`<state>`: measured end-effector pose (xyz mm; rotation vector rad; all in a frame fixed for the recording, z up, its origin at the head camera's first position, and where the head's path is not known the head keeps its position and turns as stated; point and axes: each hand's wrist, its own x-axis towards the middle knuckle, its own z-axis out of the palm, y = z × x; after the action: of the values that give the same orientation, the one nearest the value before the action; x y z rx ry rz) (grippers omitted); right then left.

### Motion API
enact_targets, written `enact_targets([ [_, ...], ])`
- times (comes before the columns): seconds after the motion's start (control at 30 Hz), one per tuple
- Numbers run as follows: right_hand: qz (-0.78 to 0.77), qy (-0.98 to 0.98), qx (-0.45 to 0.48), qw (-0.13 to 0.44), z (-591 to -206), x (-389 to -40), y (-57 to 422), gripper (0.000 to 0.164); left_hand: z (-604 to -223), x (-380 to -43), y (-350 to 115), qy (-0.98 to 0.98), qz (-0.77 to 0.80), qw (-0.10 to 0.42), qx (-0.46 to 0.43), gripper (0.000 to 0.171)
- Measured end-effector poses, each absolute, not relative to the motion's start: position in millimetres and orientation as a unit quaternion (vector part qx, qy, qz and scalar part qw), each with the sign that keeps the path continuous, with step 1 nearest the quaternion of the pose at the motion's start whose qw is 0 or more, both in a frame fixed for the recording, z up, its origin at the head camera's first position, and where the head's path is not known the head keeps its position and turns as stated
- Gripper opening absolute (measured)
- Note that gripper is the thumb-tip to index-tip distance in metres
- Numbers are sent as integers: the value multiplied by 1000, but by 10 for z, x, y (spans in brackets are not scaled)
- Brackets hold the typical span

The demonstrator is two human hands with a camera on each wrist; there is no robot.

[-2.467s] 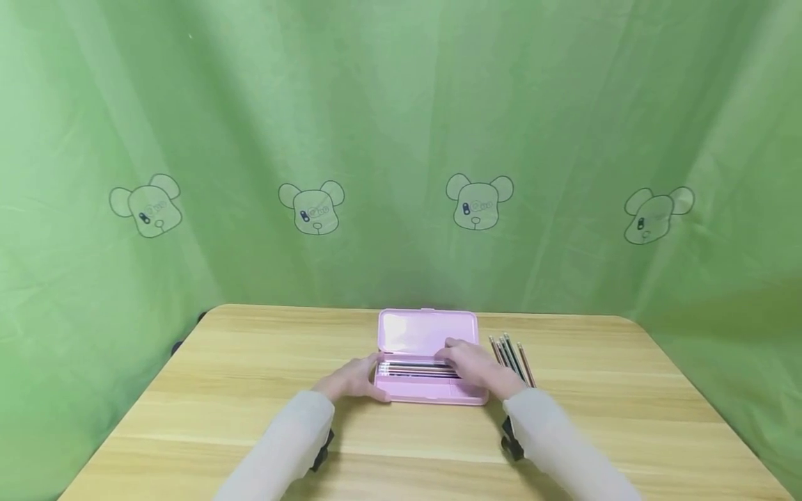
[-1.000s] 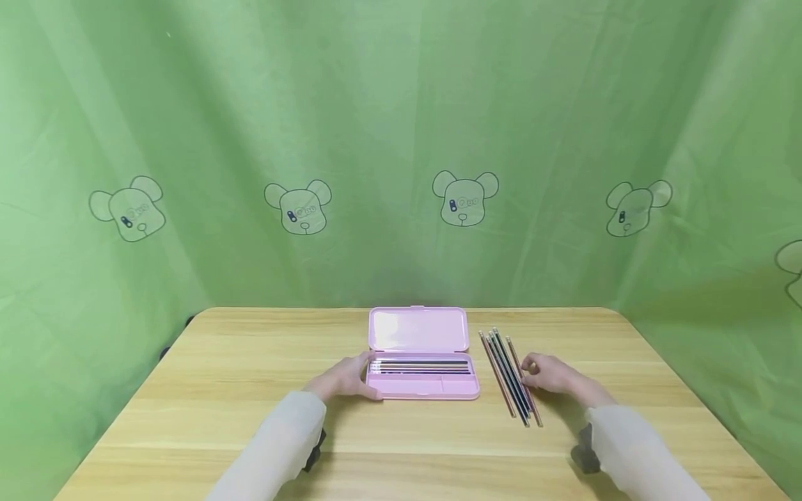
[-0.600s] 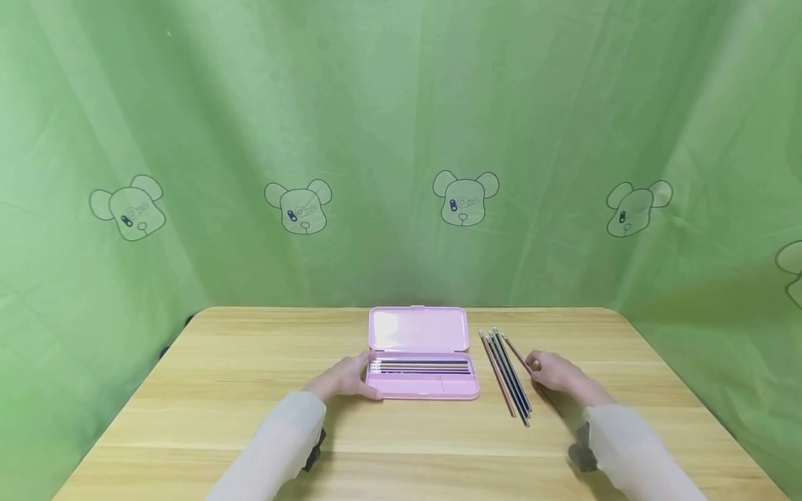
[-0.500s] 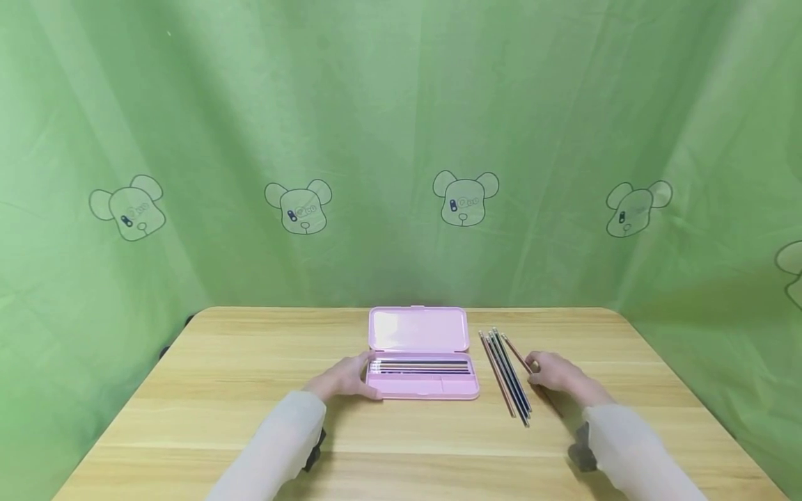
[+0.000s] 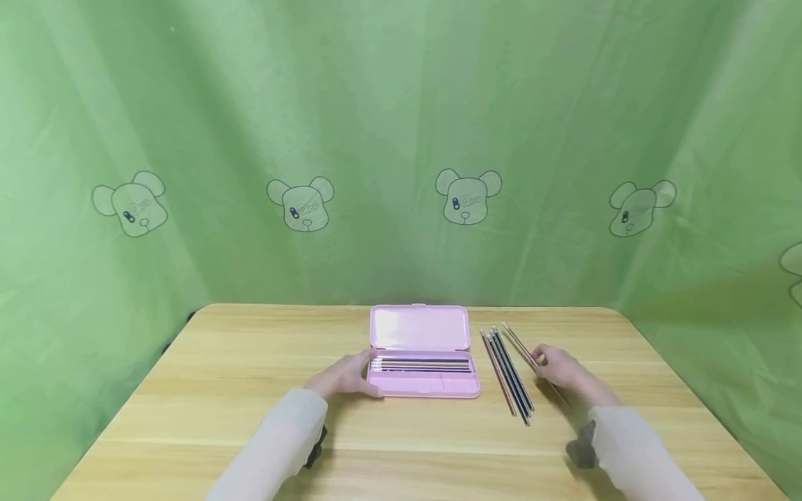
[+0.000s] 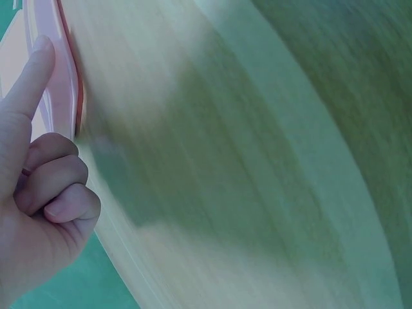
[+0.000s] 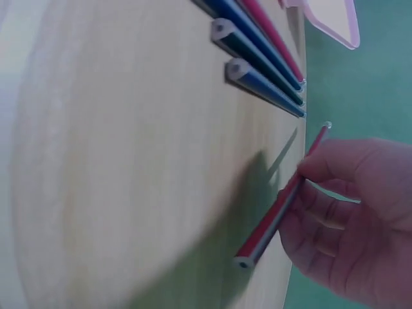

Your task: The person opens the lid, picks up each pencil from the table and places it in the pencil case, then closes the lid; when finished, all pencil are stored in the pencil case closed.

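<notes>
A pink pencil case [image 5: 423, 386] lies on the table with its lid [image 5: 420, 327] raised at the back. Several pencils [image 5: 422, 365] lie side by side in its rear compartment. My left hand [image 5: 344, 374] holds the case by its left end; in the left wrist view one extended digit lies along the pink edge [image 6: 59, 77] and other fingers are curled. Right of the case, my right hand [image 5: 560, 367] pinches a red-striped pencil [image 7: 267, 225] between thumb and fingers. That pencil is tilted, its eraser end lifted off the tabletop, with a shadow beneath it.
Between the case and my right hand, several loose pencils [image 5: 509, 376] lie slanted on the wooden table [image 5: 263, 348]. A green curtain [image 5: 376, 104] with bear-head prints hangs behind and along both sides of the table.
My right hand has gone from the case to the loose pencils, drawn one away rightward and now lifted it. My left hand has stayed at the case's left end.
</notes>
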<state>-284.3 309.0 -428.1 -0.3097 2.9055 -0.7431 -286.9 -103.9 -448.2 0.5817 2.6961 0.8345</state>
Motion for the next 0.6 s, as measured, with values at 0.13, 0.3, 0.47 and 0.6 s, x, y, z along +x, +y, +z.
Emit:
enact_targets([
  [0.13, -261, 958, -108, 58, -4232, -2855, 3044, 29, -4487, -2883, -1037, 928, 285, 127, 205, 93],
  [0.3, -291, 947, -127, 49, -4192, -2852, 2907, 26, -4462, -2876, -1032, 928, 285, 129, 202, 92],
  [0.47, -316, 935, -154, 39, -4221, -2871, 2739, 23, -4455, -2882, -1025, 930, 282, 131, 198, 92],
  [0.6, -309, 933, -183, 30, -4242, -2885, 2605, 21, -4458, -2876, -1024, 930, 278, 133, 199, 92],
])
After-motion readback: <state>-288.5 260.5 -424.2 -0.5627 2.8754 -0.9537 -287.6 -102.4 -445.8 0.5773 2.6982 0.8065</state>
